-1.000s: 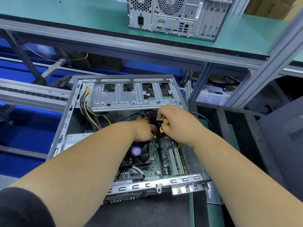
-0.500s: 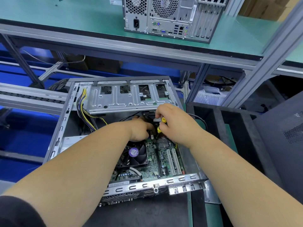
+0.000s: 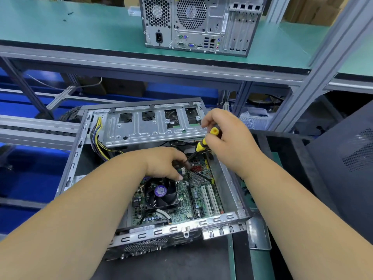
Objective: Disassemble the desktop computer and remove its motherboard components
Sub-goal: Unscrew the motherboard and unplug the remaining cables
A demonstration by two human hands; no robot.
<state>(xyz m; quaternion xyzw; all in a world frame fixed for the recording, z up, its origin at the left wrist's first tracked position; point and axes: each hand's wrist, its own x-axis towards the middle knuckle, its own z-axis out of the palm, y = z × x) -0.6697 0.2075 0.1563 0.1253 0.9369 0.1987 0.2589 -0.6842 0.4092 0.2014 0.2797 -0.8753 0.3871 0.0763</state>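
Note:
An open desktop case (image 3: 76, 158) lies on its side in front of me, its green motherboard (image 3: 182, 207) exposed with a black CPU fan (image 3: 161, 194) and white expansion slots (image 3: 210, 199). My right hand (image 3: 230, 142) grips a yellow-and-black screwdriver (image 3: 201, 145), raised and tilted, its tip pointing down at the board's upper middle. My left hand (image 3: 165, 164) rests on the board just above the fan, fingertips pinched at the screwdriver tip; what they hold is hidden.
A silver drive cage (image 3: 153, 128) spans the case's far end, with a yellow and black cable bundle (image 3: 96, 136) at its left. A second tower PC (image 3: 199, 23) stands on the green shelf above. A dark panel (image 3: 347, 174) leans at the right.
My right hand has lifted up and away from the board, exposing the screwdriver's shaft and handle. My left hand stays at the same spot above the fan.

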